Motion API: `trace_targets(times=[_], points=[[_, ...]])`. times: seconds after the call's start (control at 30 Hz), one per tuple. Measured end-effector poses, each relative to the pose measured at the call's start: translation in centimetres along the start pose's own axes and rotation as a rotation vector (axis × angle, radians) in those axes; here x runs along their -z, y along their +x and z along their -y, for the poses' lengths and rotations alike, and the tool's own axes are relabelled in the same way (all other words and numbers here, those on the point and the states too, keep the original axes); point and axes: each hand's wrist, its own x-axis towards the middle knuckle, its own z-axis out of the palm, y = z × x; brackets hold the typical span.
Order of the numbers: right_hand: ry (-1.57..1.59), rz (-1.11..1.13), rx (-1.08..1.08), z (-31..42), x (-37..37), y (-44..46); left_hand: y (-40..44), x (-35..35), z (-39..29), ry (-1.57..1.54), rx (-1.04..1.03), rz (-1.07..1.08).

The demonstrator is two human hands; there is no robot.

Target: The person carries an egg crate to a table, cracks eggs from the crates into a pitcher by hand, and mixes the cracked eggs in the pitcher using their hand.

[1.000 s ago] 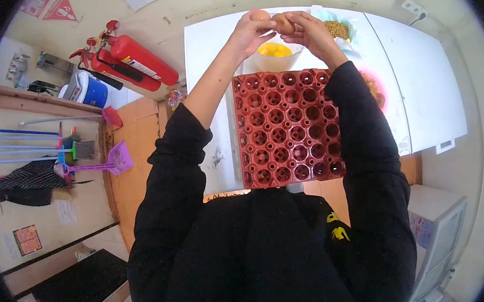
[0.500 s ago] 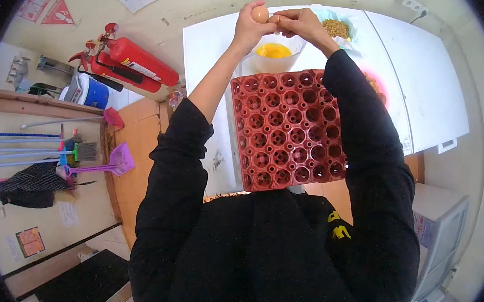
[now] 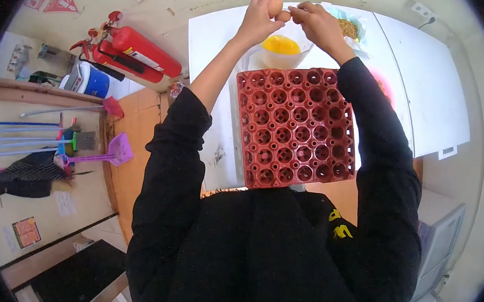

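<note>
At the top of the view, my left hand [image 3: 257, 21] is closed around a brown egg [image 3: 275, 6]. Just below that egg is a smaller rounded piece of brown eggshell [image 3: 283, 17], where the fingertips of both hands come close together. My right hand [image 3: 321, 30] has its thumb and fingers pinched at this shell; the exact contact is hard to see. Beneath both hands stands a translucent bowl [image 3: 296, 59] with yellow egg [image 3: 280, 44] in it. Nearer my body lies a red plastic egg tray [image 3: 293, 116] with rows of round cups.
A white table [image 3: 219, 149] carries the bowl and tray. Right of the bowl is a lined container of brown crumbly food [image 3: 348, 28]; a pink container [image 3: 384, 87] is partly behind my right arm. Red fire extinguishers [image 3: 147, 50] stand at the left, above a purple dustpan [image 3: 119, 150].
Both hands have shifted slightly up and right in the view with the egg and shell. My right fingertips have drawn back a little from the left hand. The camera view has moved slightly.
</note>
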Motion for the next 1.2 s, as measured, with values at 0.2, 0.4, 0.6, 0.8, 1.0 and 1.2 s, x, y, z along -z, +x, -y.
trace_targets(times=[0.2, 0.4, 0.6, 0.8, 1.0, 1.2], points=[[1.119, 0.658, -0.574, 5.5, -1.4, 4.5, -3.6, 8.2, 2.1, 0.097, -0.059, -0.132], [0.841, 0.673, -0.332, 17.0, -11.2, 12.0, -11.3, 22.1, 6.9, 0.113, 0.604, -0.164], [0.584, 0.23, -0.057, 16.4, -11.2, 10.9, -20.3, 27.1, 20.0, -0.083, 1.002, -0.141], [-0.022, 0.713, -0.438, 7.6, 7.9, -2.4, -23.8, 25.9, 19.9, -0.493, 1.085, -0.527], [0.351, 0.618, -0.87, 6.3, 11.3, -19.5, -18.5, 24.5, 16.6, -0.702, 0.973, -0.278], [0.344, 0.536, -1.306, 7.0, 10.4, -22.2, -10.6, 17.3, 7.4, -0.856, 0.803, -0.087]])
